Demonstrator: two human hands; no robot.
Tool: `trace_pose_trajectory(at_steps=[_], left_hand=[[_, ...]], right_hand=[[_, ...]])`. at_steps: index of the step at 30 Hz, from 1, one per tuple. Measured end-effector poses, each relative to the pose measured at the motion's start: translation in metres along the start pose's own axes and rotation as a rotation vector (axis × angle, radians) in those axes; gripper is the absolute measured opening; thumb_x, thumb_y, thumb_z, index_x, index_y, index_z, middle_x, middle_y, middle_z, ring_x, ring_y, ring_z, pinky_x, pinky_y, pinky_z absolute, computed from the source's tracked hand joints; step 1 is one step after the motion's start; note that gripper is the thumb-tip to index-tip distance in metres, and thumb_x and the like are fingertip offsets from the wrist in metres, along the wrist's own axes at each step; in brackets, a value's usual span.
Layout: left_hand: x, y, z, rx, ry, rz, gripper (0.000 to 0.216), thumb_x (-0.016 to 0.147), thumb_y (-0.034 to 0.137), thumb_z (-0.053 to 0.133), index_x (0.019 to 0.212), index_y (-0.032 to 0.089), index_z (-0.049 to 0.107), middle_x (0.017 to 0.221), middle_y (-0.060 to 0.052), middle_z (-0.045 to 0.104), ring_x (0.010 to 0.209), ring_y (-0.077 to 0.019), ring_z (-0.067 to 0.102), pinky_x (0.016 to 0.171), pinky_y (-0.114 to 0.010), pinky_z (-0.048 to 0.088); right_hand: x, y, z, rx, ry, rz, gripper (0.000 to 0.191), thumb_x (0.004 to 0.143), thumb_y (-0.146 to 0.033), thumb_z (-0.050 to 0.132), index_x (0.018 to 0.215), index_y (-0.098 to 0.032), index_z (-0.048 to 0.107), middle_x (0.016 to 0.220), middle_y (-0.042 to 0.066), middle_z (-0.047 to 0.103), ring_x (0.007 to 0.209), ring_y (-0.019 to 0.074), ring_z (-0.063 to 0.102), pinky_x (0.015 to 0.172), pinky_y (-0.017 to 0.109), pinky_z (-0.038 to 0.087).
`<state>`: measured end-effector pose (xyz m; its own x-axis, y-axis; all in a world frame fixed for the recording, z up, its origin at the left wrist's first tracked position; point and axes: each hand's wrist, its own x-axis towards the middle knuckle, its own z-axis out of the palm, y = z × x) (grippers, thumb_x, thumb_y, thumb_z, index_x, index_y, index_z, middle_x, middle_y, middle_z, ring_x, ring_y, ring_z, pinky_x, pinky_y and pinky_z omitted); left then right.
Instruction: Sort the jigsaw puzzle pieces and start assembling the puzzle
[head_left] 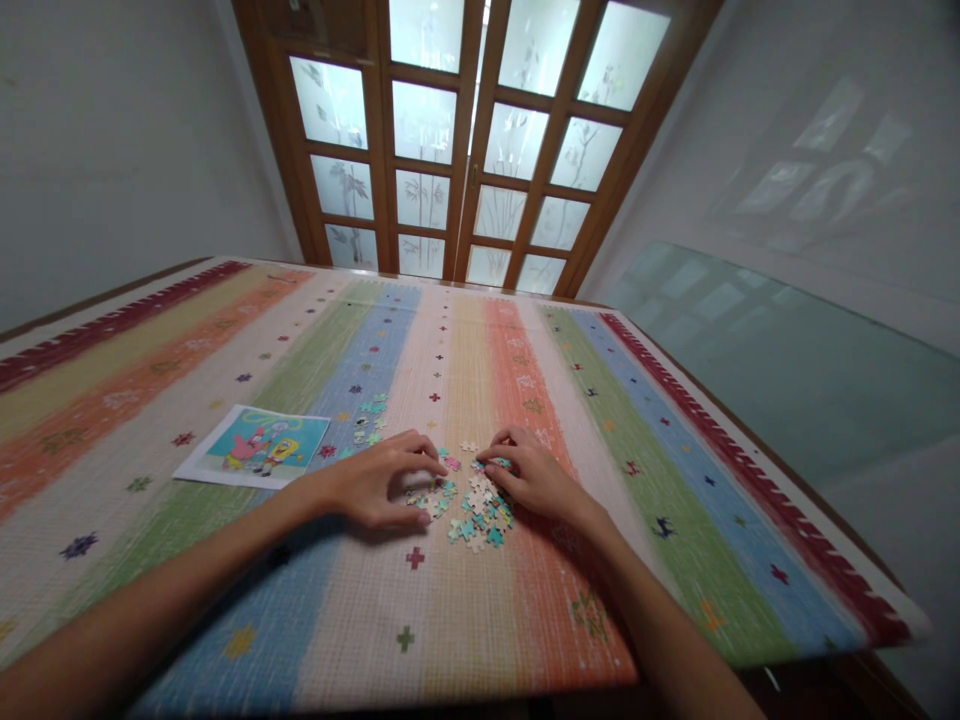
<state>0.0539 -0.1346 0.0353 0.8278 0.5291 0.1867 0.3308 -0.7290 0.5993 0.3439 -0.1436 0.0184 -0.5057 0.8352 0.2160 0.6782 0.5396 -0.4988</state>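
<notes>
My left hand [386, 482] hovers at the left side of a small cluster of jigsaw puzzle pieces [444, 497], fingers curved and thumb held apart, with nothing visible between them. On the right, my right hand [531, 474] is bent over the edge of a larger pile of puzzle pieces [478, 520]. Its thumb and forefinger come together around a small teal piece, partly covered by the fingers. The pile mixes teal, yellow and pale pieces. Past my left hand lies another group of pieces [370, 420], mostly teal and green. Some pieces are hidden under my hands.
A printed picture sheet [255, 446] with two cartoon figures lies left of my left hand. The striped tablecloth [420, 620] covers the table. Wooden doors with frosted panes [424, 120] stand beyond the far edge, and a pale glass panel [787, 350] is at the right.
</notes>
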Motion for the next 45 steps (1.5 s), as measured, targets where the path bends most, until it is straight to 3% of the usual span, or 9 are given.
trace_pose_trajectory(at_steps=[3,8,14,20,25,31,39,45], left_hand=[[-0.007,0.004,0.006,0.011,0.003,0.007,0.047,0.080,0.046,0.080,0.119,0.023,0.068,0.118,-0.010,0.063,0.106,-0.0264,0.060,0.095,-0.040,0.049],[-0.007,0.005,0.016,0.033,0.057,-0.003,0.015,0.091,0.033,0.068,0.098,0.021,0.072,0.104,-0.008,0.066,0.095,-0.0220,0.060,0.086,-0.035,0.048],[-0.004,0.006,0.020,0.005,0.076,-0.051,0.031,0.104,0.034,0.049,0.088,0.019,0.071,0.093,-0.007,0.066,0.090,-0.0200,0.059,0.084,-0.033,0.046],[-0.002,0.003,0.029,0.033,0.205,-0.083,0.020,0.102,0.031,0.054,0.097,0.020,0.070,0.098,-0.007,0.064,0.094,-0.0204,0.059,0.086,-0.035,0.047],[-0.002,0.009,0.033,0.040,0.214,-0.060,0.017,0.101,0.028,0.055,0.101,0.020,0.070,0.097,-0.007,0.063,0.093,-0.0204,0.059,0.085,-0.035,0.047],[-0.002,0.023,0.043,0.055,0.116,-0.036,0.020,0.093,0.035,0.069,0.108,0.022,0.073,0.104,-0.008,0.062,0.099,-0.0231,0.058,0.088,-0.036,0.047],[-0.001,0.031,0.052,-0.001,0.112,-0.021,0.011,0.091,0.028,0.069,0.098,0.020,0.068,0.105,-0.007,0.063,0.101,-0.0230,0.058,0.092,-0.037,0.045],[0.001,0.031,0.041,-0.177,0.186,-0.107,0.010,0.094,0.025,0.062,0.091,0.020,0.069,0.084,-0.002,0.071,0.080,-0.0162,0.062,0.080,-0.030,0.046]], right_hand=[[0.000,-0.002,-0.005,0.029,-0.009,-0.024,0.016,0.095,-0.019,0.063,0.104,-0.020,0.077,0.105,0.009,0.064,0.102,0.0222,0.058,0.093,0.039,0.047],[-0.001,-0.013,-0.012,0.111,-0.073,-0.086,0.011,0.093,-0.021,0.065,0.091,-0.020,0.077,0.098,0.006,0.062,0.094,0.0199,0.059,0.087,0.035,0.048],[-0.004,-0.028,-0.010,0.217,-0.205,-0.193,0.005,0.088,-0.024,0.075,0.090,-0.023,0.079,0.098,0.005,0.062,0.097,0.0200,0.059,0.089,0.035,0.049],[-0.005,-0.027,-0.002,0.237,-0.288,-0.238,0.006,0.084,-0.024,0.081,0.091,-0.024,0.080,0.100,0.005,0.063,0.099,0.0197,0.059,0.090,0.034,0.048],[-0.004,-0.022,-0.002,0.163,-0.251,-0.197,0.003,0.087,-0.021,0.078,0.090,-0.023,0.078,0.097,0.004,0.062,0.099,0.0201,0.058,0.089,0.034,0.047],[-0.005,-0.023,-0.003,0.141,-0.205,-0.188,0.005,0.086,-0.018,0.074,0.087,-0.022,0.077,0.095,0.004,0.061,0.098,0.0200,0.058,0.088,0.034,0.046],[-0.005,-0.024,-0.001,0.146,-0.161,-0.205,0.008,0.089,-0.020,0.068,0.084,-0.021,0.074,0.093,0.005,0.062,0.095,0.0202,0.058,0.086,0.034,0.047],[-0.003,-0.021,0.000,0.149,-0.099,-0.246,0.010,0.090,-0.022,0.067,0.083,-0.019,0.072,0.091,0.006,0.062,0.092,0.0212,0.057,0.083,0.036,0.046]])
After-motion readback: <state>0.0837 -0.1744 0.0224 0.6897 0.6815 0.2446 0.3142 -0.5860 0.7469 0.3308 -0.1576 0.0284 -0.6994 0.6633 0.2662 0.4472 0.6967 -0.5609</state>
